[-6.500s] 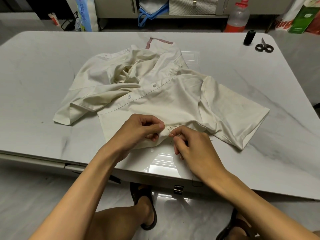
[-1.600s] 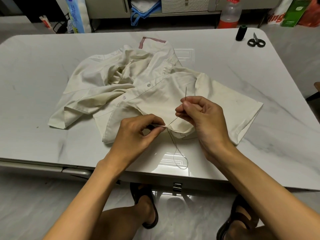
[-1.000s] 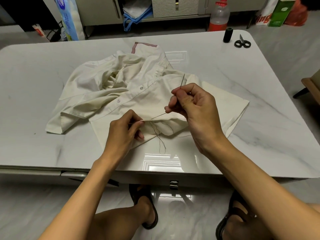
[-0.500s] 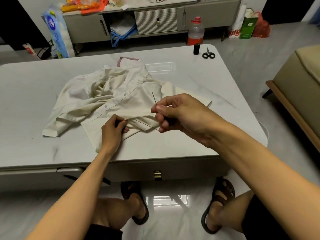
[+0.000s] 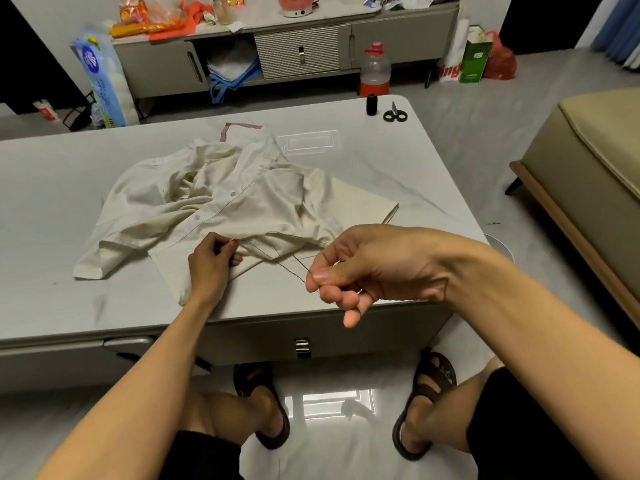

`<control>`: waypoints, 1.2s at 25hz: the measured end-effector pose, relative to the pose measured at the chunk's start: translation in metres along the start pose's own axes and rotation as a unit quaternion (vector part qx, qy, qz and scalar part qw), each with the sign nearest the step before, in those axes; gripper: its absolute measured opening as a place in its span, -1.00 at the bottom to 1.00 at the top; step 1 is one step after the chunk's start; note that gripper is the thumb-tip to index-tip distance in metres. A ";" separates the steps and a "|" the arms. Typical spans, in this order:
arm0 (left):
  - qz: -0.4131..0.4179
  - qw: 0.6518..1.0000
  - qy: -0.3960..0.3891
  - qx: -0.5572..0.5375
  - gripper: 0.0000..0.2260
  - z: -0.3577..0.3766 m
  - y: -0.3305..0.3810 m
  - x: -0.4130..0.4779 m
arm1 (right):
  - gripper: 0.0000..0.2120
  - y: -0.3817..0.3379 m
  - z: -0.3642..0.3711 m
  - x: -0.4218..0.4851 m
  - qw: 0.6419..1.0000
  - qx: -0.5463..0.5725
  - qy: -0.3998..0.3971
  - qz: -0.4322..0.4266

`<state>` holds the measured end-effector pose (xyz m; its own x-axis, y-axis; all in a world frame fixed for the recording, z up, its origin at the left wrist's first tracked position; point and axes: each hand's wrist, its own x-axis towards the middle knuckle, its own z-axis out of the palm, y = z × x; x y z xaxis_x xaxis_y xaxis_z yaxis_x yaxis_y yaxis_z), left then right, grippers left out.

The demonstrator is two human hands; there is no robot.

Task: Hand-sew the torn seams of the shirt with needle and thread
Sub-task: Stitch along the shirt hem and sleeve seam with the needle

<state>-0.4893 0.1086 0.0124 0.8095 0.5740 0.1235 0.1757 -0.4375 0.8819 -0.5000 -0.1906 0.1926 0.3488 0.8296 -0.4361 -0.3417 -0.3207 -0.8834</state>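
Note:
A cream button shirt (image 5: 221, 202) lies crumpled on the marble table (image 5: 398, 174). My left hand (image 5: 211, 265) pinches the shirt's lower seam against the table. A dark thread (image 5: 287, 266) runs taut from that seam to my right hand (image 5: 367, 268), which is raised toward me above the table's front edge. My right thumb and fingers pinch the thread; a thin pale tip of the needle (image 5: 359, 291) shows below the curled fingers, the rest is hidden.
A black thread spool (image 5: 371, 104) and small black scissors (image 5: 394, 114) sit at the table's far right corner. A beige sofa (image 5: 588, 188) stands to the right. A cabinet (image 5: 298, 53) and a red-capped bottle (image 5: 375, 72) are behind the table.
My right hand has pulled the needle and thread out of the seam, toward me and to the right, drawing the thread taut. My left hand stayed pinching the seam. The camera has moved back.

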 end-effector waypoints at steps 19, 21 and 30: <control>0.392 0.912 -0.015 0.119 -0.89 -0.027 -0.003 -0.003 | -0.89 0.077 -0.017 0.184 0.846 -0.243 0.391 -0.269; 0.419 0.899 -0.003 0.128 -0.92 -0.028 -0.006 -0.004 | -0.90 0.080 -0.020 0.182 0.840 -0.262 0.375 -0.293; 0.437 0.890 -0.005 0.130 -0.92 -0.027 -0.002 -0.007 | -0.85 0.095 -0.029 0.180 0.760 -0.376 0.346 -0.400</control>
<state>-0.5107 0.1244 0.0224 0.7058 -0.0703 0.7049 -0.4010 -0.8600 0.3157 -0.4438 -0.0848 0.0251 0.6471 0.5403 0.5379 0.7276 -0.2267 -0.6475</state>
